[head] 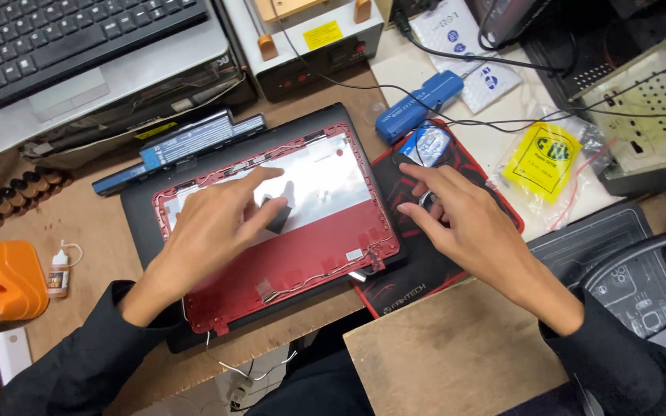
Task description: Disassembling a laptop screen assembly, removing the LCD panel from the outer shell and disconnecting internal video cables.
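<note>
Left hand [221, 223]: spread flat over the red laptop lid shell [310, 254]; fingers apart, index reaching onto the silvery foil panel [325, 173]; thumb and a finger pinch a small dark piece [277, 216] against that panel.
Right hand [468, 223]: lies palm down on the black and red mouse pad [418, 277]; fingers loosely spread and clamped on nothing; the fingertips [406, 208] rest near a small round object, mostly hidden beneath them.
Lid shell: lies inner side up on a black laptop body [136, 223], at the middle of the wooden bench [79, 223]; thin wires run along its edge.
Behind: a long black battery pack [186, 146] lies just past the shell; a blue box [418, 104] sits near the pad's far corner; a yellow bag [539, 162] lies to the right.
Left edge: an orange container [5, 277] stands beside a small glue bottle [58, 271].
Near side: a plain wooden board [449, 354] lies under the right forearm.
</note>
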